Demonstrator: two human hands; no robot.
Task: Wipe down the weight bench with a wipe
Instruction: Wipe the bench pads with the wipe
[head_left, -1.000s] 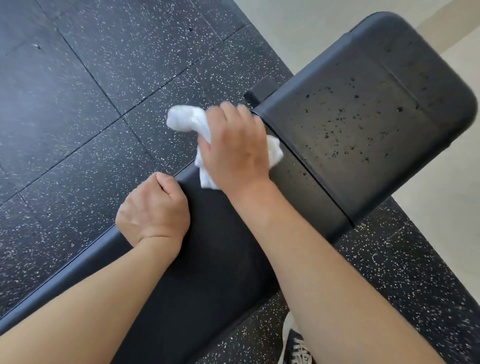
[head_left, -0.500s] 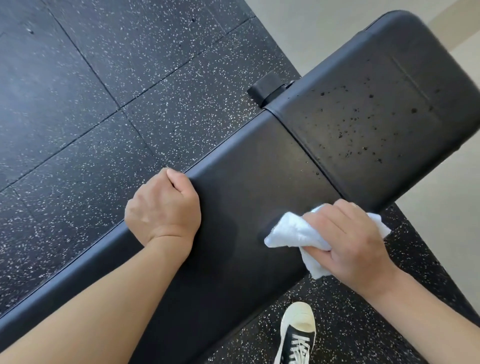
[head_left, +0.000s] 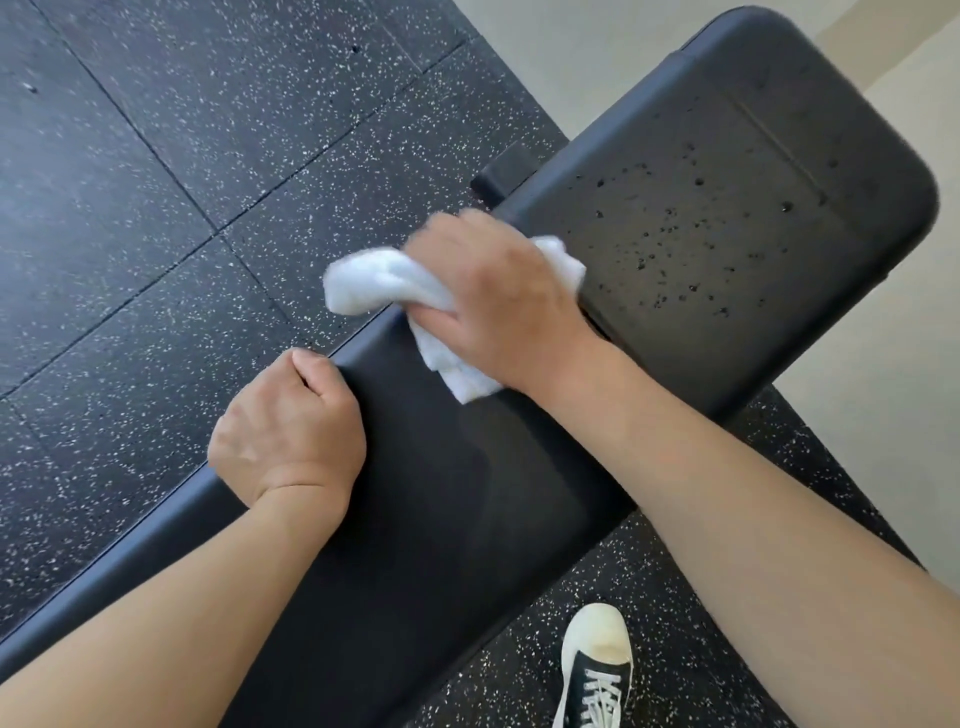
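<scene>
Head view, looking down on a black padded vinyl weight bench (head_left: 467, 519) made of 2 cushions set end to end on a diagonal. The right hand (head_left: 498, 301) clutches a crumpled white cloth wipe (head_left: 374, 283), fingers curled round it, and presses it on the far edge of the long cushion, just beside the seam with the shorter seat pad (head_left: 727, 218). Part of the wipe bulges past the bench edge to the left; another fold shows under the heel of the hand. The seat pad carries scattered dark droplets (concentrated near its middle). The left hand (head_left: 285, 431) rests as a fist on the far edge of the long cushion, nearer the viewer than the wipe; its fingers are curled and hidden, so whether this grip holds the edge cannot be told. A faint damp streak (head_left: 483, 467) marks the cushion between the 2 forearms. Below the bench lies speckled black rubber tile flooring (head_left: 208, 156); 1 black-and-white canvas sneaker (head_left: 597, 670) stands on it at the lower edge.
</scene>
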